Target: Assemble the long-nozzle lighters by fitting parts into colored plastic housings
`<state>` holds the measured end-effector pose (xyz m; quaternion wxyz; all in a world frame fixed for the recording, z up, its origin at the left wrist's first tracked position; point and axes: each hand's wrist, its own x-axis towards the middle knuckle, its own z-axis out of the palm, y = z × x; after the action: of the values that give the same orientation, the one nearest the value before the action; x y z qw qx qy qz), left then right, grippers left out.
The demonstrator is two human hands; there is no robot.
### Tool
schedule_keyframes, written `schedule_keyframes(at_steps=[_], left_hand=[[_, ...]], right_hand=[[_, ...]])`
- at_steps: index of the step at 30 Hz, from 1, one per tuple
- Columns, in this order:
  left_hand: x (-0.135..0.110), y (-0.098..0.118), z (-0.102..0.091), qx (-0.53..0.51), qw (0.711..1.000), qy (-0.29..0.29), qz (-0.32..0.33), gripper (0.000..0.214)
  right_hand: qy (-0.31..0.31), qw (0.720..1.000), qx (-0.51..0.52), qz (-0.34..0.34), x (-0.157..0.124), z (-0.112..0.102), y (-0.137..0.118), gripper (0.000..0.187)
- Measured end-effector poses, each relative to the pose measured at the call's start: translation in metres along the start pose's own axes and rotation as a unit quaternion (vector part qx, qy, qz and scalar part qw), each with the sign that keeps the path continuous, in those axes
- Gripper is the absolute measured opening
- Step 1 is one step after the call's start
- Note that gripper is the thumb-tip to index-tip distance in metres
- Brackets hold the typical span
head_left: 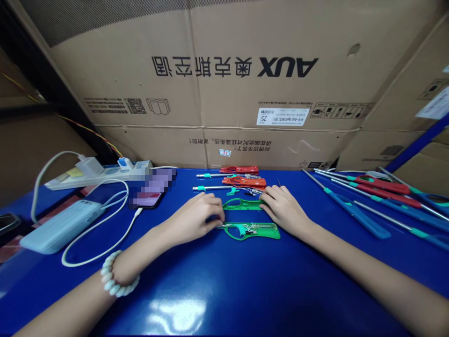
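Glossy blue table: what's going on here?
A person works bare-handed at a glossy blue table. The left hand is at the left end of a green plastic half-shell holding white wires and a clear tube; the right hand is at the right end of another green shell behind it. Red-orange plastic shells lie farther back, blue-handled metal rods to the right.

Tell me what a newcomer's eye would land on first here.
Probably the big carton across the back, its bold AUX lettering upside down. Next, the two bright green shells on the blue table, between the left hand and the right hand, the nearer shell holding small parts. Then the red and blue lighters with long metal stems, grouped on the right.
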<state>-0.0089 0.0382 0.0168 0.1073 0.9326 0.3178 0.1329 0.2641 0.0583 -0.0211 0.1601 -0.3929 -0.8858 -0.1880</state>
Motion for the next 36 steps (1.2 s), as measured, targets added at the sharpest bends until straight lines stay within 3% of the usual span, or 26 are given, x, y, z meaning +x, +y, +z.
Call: schedule_keyframes(at_steps=[8, 19, 21, 24, 27, 32, 36], left_hand=[[-0.001, 0.010, 0.006, 0.055, 0.997, -0.038, -0.026, 0.011], [0.000, 0.008, 0.004, 0.068, 0.997, -0.022, -0.009, 0.012], [0.000, 0.007, 0.002, 0.059, 0.998, 0.003, -0.008, 0.012], [0.001, 0.008, -0.001, 0.064, 0.992, 0.103, -0.031, 0.015], [0.001, 0.010, -0.002, 0.116, 0.979, 0.158, -0.062, 0.032], [0.001, 0.008, 0.000, 0.145, 0.984, 0.080, -0.065, 0.026], [-0.001, 0.006, 0.000, 0.097, 0.988, 0.099, -0.071, 0.020]], right_hand=[[0.013, 1.000, 0.015, -0.007, 0.000, 0.000, -0.001, 0.013], [0.056, 0.995, 0.079, 0.021, -0.003, 0.000, 0.000, 0.015], [0.073, 0.994, 0.072, 0.034, -0.003, -0.003, 0.000, 0.016], [0.106, 0.990, 0.078, 0.056, -0.004, -0.007, -0.001, 0.016], [0.132, 0.983, 0.113, 0.063, -0.005, -0.012, -0.002, 0.015], [0.150, 0.977, 0.149, 0.025, -0.008, -0.024, -0.006, 0.016], [0.110, 0.980, 0.164, 0.009, -0.008, -0.038, -0.007, 0.014]])
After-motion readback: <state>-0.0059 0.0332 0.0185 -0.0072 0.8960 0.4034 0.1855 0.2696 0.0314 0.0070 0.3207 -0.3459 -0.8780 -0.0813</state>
